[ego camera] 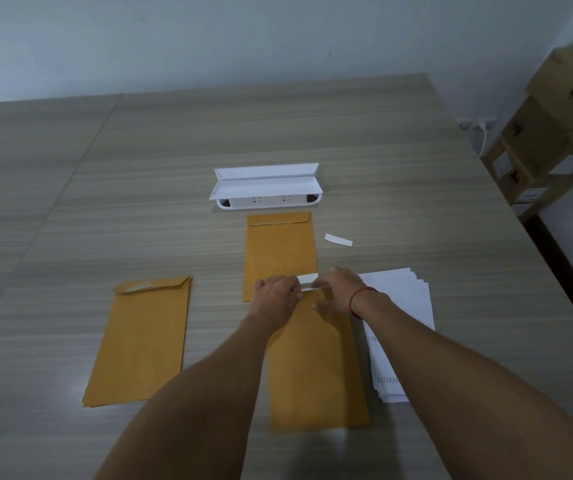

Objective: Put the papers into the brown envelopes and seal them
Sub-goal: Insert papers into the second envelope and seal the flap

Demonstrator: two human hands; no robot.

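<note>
Pinching a narrow white paper strip with left hand and right hand, fingers curled, hands close together over the top end of the nearest flat brown paper envelope. Lying flat on grey wood-grain table. Stacked white printed papers just beside its right edge. Second brown envelope just beyond; third brown envelope well apart, left.

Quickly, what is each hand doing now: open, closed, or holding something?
Left hand: fingers pinch one end of the white strip.
Right hand: fingers pinch the strip's other end.
</note>
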